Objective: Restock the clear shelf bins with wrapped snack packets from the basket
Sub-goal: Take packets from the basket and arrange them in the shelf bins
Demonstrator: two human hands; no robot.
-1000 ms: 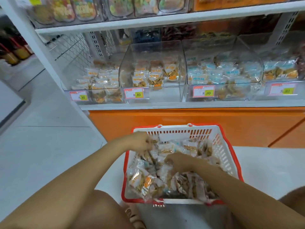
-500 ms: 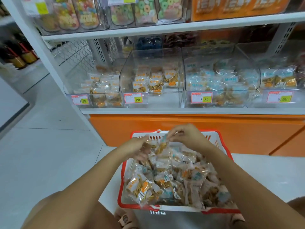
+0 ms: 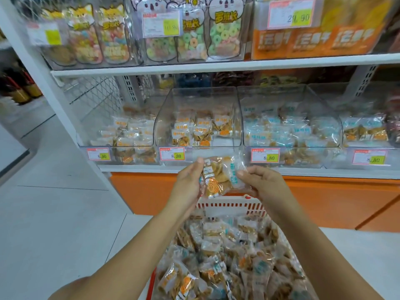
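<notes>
Shop shelf (image 3: 134, 168) ahead. Your left hand (image 3: 188, 182) grips orange-label packet (image 3: 213, 180); your right hand (image 3: 262, 182) pinches blue-label packet (image 3: 232, 174) beside it. Basket (image 3: 229, 205) below grip. Step: carrying packets to bins. Next: sort them, orange-label bin (image 3: 199, 98) straight above grip, blue-label bin (image 3: 281, 98) up-right.

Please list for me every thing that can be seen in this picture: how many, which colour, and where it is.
clear bins: four, transparent, lower shelf, side by side
price tags: four, white with yellow patch, bin fronts
candy bags: several, multicoloured, upper shelf
basket: one, red and white, below the hands
basket packets: many, orange or blue labels, inside the basket
orange-label packet: at least one, in left hand
blue-label packet: at least one, in right hand
left hand: grips orange-label packet
right hand: pinches blue-label packet
</notes>
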